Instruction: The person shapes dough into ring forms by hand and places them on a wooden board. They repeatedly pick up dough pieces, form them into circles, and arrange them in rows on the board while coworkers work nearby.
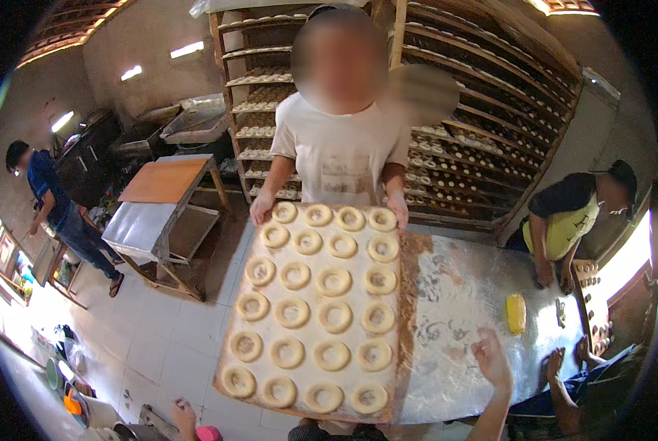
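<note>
A board is held out at the centre, its far corners gripped by a worker's hands, and six rows of four dough rings are borne on it. The board's right side is seen against the floured table; whether it is supported there cannot be told. The right hand is raised to the right of the board, over the table, with its fingers loosely bent and parted. The left hand is held low, to the left of the board's near end and near a pink item; its fingers are curled, and whether anything is held in them cannot be told. On the table, beyond the right hand, a yellow block is seen. At the table's far right corner, a second worker is bent over it. Behind the board, a rack is filled with rows of small pieces.
</note>
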A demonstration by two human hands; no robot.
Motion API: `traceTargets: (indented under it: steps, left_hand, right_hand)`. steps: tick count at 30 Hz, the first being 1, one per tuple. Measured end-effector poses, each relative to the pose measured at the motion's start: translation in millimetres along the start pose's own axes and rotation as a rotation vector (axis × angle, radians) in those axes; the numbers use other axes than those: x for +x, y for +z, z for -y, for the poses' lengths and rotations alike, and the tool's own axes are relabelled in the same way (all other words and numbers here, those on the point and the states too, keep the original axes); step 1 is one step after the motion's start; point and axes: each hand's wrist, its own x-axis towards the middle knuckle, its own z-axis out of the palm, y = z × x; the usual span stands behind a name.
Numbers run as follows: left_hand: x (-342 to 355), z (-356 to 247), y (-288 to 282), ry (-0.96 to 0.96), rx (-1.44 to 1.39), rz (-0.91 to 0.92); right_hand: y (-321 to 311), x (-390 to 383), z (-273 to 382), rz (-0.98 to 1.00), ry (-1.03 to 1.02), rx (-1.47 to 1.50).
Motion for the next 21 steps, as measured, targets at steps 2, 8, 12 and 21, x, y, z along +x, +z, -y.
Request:
traceTargets:
  steps: [2, 8, 12, 21]
  left_hand:
    - [-61, 9, 21, -0.08, -0.015, 0.12]
    - [-197, -107, 64, 0.265, -0.178, -0.063]
    - [-240, -213, 69, 0.56, -0.286, -0.133]
    - [-254, -294, 78, 0.546, 0.295, -0.091]
  right_hand:
    - [7, -32, -52, 0.075, 0.107, 0.072]
    - [64, -93, -116, 0.221, 0.014, 0.167]
    - [110, -114, -83, 0.462, -0.003, 0.316]
    - [200, -108, 30, 0.157, -0.508, -0.221]
